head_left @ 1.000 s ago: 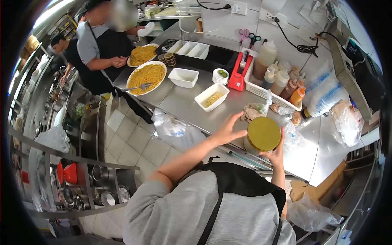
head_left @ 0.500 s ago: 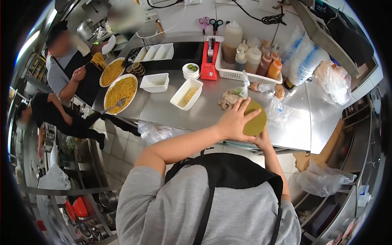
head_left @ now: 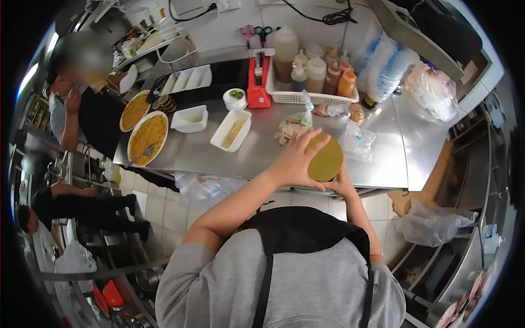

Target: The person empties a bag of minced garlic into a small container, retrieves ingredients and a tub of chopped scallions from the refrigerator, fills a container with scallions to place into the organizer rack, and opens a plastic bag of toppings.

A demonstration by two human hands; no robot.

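Note:
Between my two hands is a round tub or can with a flat olive-gold top [head_left: 326,158], held above the counter's front edge. My left hand [head_left: 295,161] grips its left side, the fingers spread along the rim. Around the lower right side wraps my right hand [head_left: 342,185], whose fingers are mostly hidden behind the round thing. Just beyond my left fingers lies a pale, crumpled heap [head_left: 290,130] beside a knotted clear bag with green contents [head_left: 304,116]. A clear plastic bag [head_left: 358,143] rests to the right.
The steel counter [head_left: 191,156] also holds white tubs [head_left: 232,130], noodle platters [head_left: 162,143], a red device [head_left: 258,90] and a white basket [head_left: 314,98] of sauce bottles. At the left, one person [head_left: 63,109] stands by the noodles, another person [head_left: 82,208] farther back.
My view has shifted, so the counter things sit farther left. Both hands keep hold of the round container. The person by the noodles has raised a hand toward their face.

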